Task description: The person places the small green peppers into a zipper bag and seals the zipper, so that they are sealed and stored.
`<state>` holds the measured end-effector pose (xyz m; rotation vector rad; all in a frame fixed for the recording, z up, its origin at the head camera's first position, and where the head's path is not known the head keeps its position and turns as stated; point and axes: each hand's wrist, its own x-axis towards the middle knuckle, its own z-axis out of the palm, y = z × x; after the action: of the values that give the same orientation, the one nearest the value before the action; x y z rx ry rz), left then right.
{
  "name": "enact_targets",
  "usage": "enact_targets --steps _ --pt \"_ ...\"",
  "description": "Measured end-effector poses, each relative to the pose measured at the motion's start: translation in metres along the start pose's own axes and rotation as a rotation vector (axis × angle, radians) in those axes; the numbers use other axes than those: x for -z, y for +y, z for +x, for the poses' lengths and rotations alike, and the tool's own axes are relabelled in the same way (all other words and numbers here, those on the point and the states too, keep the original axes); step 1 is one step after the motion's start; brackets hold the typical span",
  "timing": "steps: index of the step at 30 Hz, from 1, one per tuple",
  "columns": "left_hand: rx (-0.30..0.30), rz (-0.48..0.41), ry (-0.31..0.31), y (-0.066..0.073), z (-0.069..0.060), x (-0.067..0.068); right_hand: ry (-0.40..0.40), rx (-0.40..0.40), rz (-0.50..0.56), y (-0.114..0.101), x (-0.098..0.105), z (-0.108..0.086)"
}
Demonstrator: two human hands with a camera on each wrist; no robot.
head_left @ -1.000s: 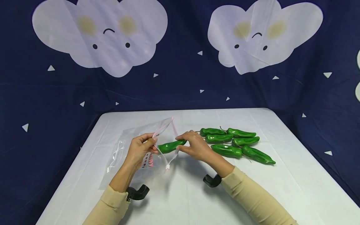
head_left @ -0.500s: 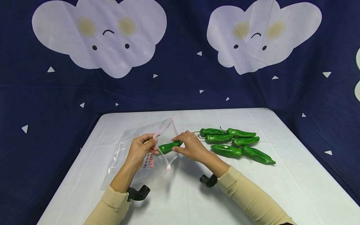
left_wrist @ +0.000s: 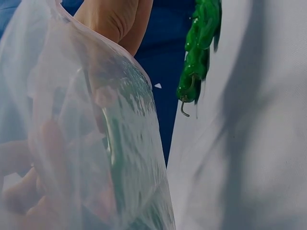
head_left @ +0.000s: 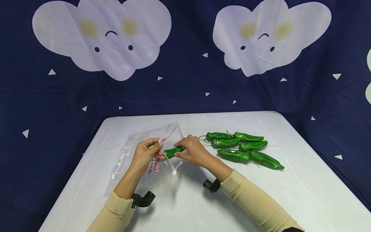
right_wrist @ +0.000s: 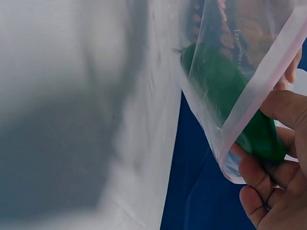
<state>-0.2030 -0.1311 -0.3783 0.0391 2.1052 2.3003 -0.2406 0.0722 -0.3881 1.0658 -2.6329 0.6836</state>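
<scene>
The left hand [head_left: 147, 153] pinches the rim of the clear bag [head_left: 123, 158]; print [head_left: 156, 166] on it is too small to read. The right hand [head_left: 192, 149] is clamped on a green pepper [head_left: 171, 152] partly inside the bag's mouth, outer end hidden by fingers in the head view. In the left-wrist view, film obscures the pepper. Compared with one second ago, right hand and pepper sit further in; six other peppers [head_left: 250, 146] on the surface [head_left: 203, 209] are unmoved.

We see a backdrop [head_left: 185, 80] behind the bench [head_left: 191, 206]; left of centre, a zip bag [head_left: 123, 158] with one pepper [head_left: 172, 152] partly inside; right of centre, six other peppers [head_left: 226, 142] on the bench.
</scene>
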Motion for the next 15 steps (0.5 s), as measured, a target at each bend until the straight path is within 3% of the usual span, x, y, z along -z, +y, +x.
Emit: enact_targets --steps 15 --pt "-0.004 0.007 -0.02 0.002 0.0 0.0 -0.097 -0.006 -0.042 -0.006 -0.005 0.012"
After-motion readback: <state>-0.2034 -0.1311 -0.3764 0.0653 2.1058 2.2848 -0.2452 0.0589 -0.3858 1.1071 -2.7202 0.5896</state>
